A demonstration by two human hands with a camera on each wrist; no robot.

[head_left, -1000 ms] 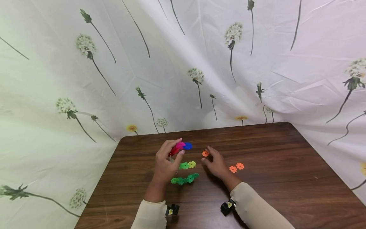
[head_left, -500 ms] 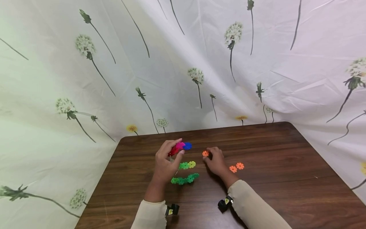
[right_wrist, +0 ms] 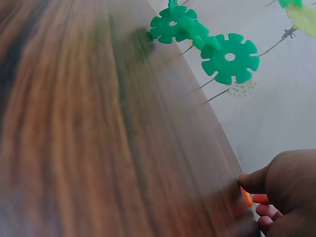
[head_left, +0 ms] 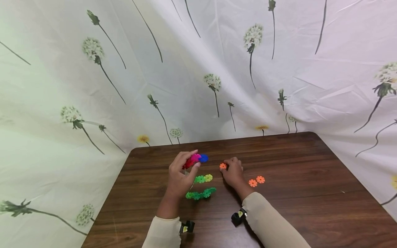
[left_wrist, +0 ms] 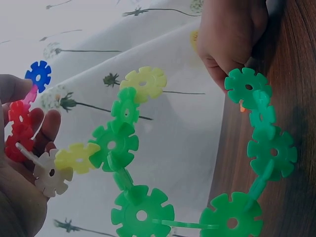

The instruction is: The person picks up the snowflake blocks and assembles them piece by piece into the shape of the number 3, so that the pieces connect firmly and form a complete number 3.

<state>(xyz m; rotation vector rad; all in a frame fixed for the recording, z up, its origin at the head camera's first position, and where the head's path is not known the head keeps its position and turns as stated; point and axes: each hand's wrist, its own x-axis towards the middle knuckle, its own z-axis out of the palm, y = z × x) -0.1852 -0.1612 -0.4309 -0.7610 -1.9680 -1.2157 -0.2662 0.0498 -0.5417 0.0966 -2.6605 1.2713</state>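
Note:
My left hand (head_left: pixel 180 177) holds up a chain of notched plastic snowflake discs (left_wrist: pixel 112 144), gripping its red part (left_wrist: pixel 19 118). A blue disc (head_left: pixel 203 158) ends the chain beyond the fingertips, joined to a pink one (head_left: pixel 195 157). White, yellow and green discs hang in a curve below the hand, linked edge to edge. To the right, my right hand (head_left: pixel 234 173) pinches a loose orange disc (head_left: pixel 223 166) between thumb and fingers at the tabletop. In the right wrist view only a sliver of that orange disc (right_wrist: pixel 247 197) shows beside the thumb.
Two more orange discs (head_left: pixel 256 181) lie on the brown wooden table (head_left: pixel 294 206), right of my right hand. A white cloth with a dandelion print (head_left: pixel 186 86) hangs behind the table's back edge. Black camera straps (head_left: pixel 238 217) sit at the wrists.
My right hand has moved in on the orange disc; its fingers, spread apart a second ago, have come together on the disc. The left hand and its chain have stayed almost still.

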